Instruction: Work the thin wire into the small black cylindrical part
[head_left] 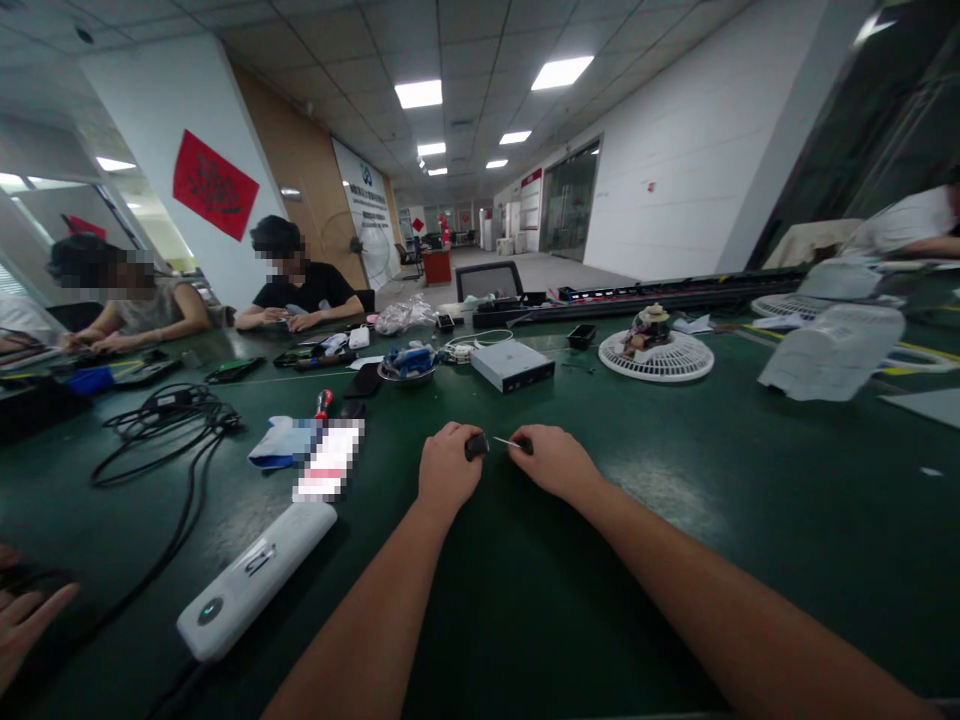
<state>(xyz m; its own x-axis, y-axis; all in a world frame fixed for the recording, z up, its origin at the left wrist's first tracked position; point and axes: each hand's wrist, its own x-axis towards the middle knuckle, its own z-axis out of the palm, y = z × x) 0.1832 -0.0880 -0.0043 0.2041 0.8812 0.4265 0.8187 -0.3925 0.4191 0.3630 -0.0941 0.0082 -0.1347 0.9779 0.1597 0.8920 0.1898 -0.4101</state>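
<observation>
My left hand [448,466] is closed around a small black object [475,446], whose exact kind I cannot make out. Across a narrow gap, my right hand [556,462] pinches a small screwdriver-like tool [506,442] with a dark handle. Its thin metal shaft points left at the black object, and the tip looks just apart from it. Both hands are low over the green tabletop [487,600]. Beyond them lies a silver optical disc drive [513,364] with a black front.
To the left are a white power bank-like device [259,580], a blue-white cloth [285,443], a red-handled screwdriver [323,405] and coiled black cable [172,410]. A white fan grille [656,355] stands at right. Another person's hand [30,610] shows at lower left; two people sit across.
</observation>
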